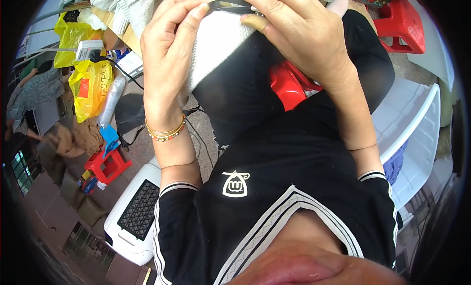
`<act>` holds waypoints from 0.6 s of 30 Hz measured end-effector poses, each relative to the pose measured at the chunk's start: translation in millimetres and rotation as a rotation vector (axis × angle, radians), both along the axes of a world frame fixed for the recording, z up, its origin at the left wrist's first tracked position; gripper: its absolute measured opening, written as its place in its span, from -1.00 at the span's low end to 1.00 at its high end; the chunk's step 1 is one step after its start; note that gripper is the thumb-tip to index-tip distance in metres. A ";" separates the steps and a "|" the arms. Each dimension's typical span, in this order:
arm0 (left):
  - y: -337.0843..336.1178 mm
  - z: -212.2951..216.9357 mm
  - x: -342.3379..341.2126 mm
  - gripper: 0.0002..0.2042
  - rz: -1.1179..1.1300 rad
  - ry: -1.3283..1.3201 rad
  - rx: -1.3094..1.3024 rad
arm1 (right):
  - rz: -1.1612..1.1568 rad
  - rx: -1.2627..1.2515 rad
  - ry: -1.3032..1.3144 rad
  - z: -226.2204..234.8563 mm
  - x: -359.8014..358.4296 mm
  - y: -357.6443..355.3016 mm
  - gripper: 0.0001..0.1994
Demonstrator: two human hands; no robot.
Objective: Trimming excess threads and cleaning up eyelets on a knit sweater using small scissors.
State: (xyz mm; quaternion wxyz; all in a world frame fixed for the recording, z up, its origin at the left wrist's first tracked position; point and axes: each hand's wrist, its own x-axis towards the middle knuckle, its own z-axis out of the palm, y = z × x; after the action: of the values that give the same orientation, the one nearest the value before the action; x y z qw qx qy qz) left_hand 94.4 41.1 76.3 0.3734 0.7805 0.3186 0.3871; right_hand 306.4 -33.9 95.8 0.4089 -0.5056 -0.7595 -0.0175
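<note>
At the far edge of the view, my left hand [174, 44] and my right hand [299, 32] face each other, both closed in a pinch. A thin, dark, shiny strip [228, 8] stretches between their fingertips. My left thumb and fingers grip its left end; my right fingers hold the other end. A tan covering wraps my right thumb tip. Small shiny bits show by my right fingertips, too small to name. Below the strip, white textured fabric [218, 44] lies over my lap, partly hidden behind my left hand.
Yellow plastic bags [88, 89] and a white plug adapter [90, 50] with a black cable are at the left. A white box-shaped appliance [135, 214] stands on the floor. Red stools [402, 27] and a white plastic bin [412, 123] are at the right.
</note>
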 end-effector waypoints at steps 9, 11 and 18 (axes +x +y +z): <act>1.0 4.2 4.2 -0.83 -0.030 0.034 -0.050 | 0.153 0.685 -0.165 -45.1 19.1 48.5 -0.62; 1.3 4.4 4.4 -0.83 -0.047 0.074 -0.045 | 0.158 0.658 -0.245 -42.3 23.6 46.5 -0.64; 1.5 2.8 4.4 -0.82 -0.080 0.002 -0.076 | 0.197 0.613 -0.345 -25.3 23.3 44.3 -0.69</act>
State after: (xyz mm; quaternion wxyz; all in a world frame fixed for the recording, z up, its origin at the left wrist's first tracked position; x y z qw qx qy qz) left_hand 98.7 42.6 79.1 0.4174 0.7785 0.3020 0.3586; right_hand 329.7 10.4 70.5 0.4072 -0.2736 -0.8217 -0.2900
